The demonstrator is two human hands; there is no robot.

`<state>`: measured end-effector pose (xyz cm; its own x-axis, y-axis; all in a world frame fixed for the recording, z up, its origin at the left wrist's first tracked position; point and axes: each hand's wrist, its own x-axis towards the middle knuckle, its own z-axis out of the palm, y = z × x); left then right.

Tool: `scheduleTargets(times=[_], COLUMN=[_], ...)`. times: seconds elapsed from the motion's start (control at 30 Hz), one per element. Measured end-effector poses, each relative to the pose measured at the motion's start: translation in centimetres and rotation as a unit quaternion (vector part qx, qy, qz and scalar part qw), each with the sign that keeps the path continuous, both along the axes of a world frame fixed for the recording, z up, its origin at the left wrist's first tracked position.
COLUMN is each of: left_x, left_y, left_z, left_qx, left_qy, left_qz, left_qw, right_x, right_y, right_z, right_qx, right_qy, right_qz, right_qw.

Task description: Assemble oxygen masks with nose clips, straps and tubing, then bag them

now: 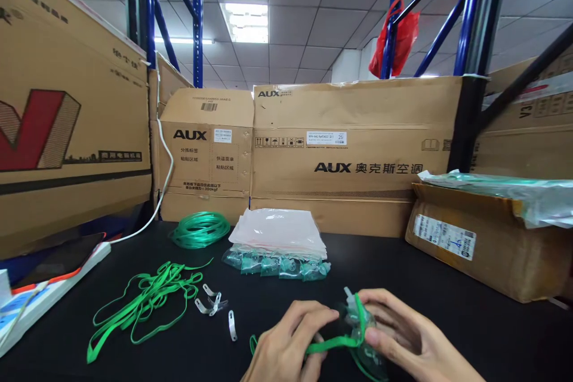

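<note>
Holding a clear mask point(373, 355) near the lower edge of the view, the right hand point(398, 331) is curving its fingers around the piece, with the thumb lying near a green strap point(333, 344). The left hand point(290, 337) is bending its fingers nearly closed over the strap, which is running across to the mask; their exact grip is being hidden by the knuckles. Whether the mask is touching the black tabletop point(371, 268) cannot be told. The strap could be slipping or twisting if either hand were pulling unevenly, and the thin plastic could be buckling under a hard squeeze. To the left, loose metal strips point(231, 325) are lying near a tangled strap bundle point(150, 298), where a sweeping wrist could be scattering or snagging them. Farther off, bagged masks point(277, 267) are resting before white sheets point(277, 227), beside a coil of green tubing point(201, 230). Bare surface is stretching from these bags to the open carton point(483, 245) at right, leaving sideways room; printed cardboard point(358, 149) is walling off the back. The near edge is falling outside the view.
</note>
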<state>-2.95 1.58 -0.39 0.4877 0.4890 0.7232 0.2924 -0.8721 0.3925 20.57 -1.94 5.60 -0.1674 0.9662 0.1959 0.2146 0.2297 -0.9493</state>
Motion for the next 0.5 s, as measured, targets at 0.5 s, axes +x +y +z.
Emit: scheduleTargets(times=[0.5], left_x=[-5.1], left_y=[0.9], left_z=[1.9], left_qx=[0.023], left_qy=[0.224], left_qz=[0.086], left_qw=[0.971], right_x=[2.0], right_y=[1.1], right_z=[-4.5], right_qx=[0.295], right_qy=[-0.320], right_qz=[-0.102], right_qw=[0.894])
